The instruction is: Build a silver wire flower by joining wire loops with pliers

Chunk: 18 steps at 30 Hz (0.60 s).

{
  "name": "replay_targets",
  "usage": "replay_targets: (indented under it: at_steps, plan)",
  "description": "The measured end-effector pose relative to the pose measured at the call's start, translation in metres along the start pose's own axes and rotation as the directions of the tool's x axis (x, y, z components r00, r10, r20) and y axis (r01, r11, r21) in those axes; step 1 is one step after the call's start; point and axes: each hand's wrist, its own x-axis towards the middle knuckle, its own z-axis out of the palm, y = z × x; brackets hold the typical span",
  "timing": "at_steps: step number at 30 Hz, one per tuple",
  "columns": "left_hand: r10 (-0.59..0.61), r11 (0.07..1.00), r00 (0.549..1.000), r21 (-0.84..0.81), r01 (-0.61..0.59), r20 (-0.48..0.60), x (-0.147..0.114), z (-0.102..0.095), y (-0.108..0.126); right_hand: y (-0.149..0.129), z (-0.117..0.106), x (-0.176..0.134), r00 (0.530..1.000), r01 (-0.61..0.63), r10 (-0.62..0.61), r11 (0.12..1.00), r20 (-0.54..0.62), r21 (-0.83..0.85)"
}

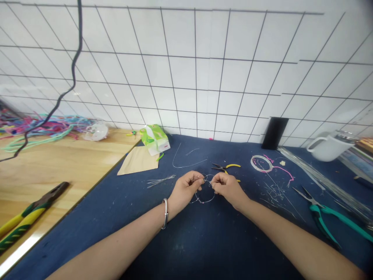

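My left hand (190, 186) and my right hand (228, 187) meet over the middle of the dark blue mat. Both pinch a thin silvery wire piece (205, 202), bent into loops that hang below the fingertips. Its fine detail between the fingers is too small to make out. Just behind my right hand lie small yellow-handled pliers (232, 166), partly hidden by the hand. Several straight wire pieces (161, 181) rest left of my left hand. Beyond them a longer curved wire (190, 167) lies on the mat.
Teal-handled pliers (323, 210), wire offcuts (275, 191) and a round ring with pink cord (261, 163) are at right. A white mug (329, 147) stands beside a wire bundle (317, 175). Left are a tissue pack (154, 139), beige sheet (136, 160) and large yellow-green pliers (32, 216).
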Motion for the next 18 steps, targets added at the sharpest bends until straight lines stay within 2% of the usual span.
replay_targets:
  at_steps: [13,18]
  plan:
    - [0.004,1.0,0.999,0.011,-0.004,0.039,-0.0011,0.0008,-0.0013,-0.0021,0.0017,-0.0003,1.0,0.002,-0.002,0.999,-0.01,-0.045]
    - [0.001,0.999,0.998,0.038,-0.004,0.063,-0.0019,0.0002,-0.0023,-0.0012,0.0006,-0.001,1.0,0.006,-0.007,1.0,0.02,0.006]
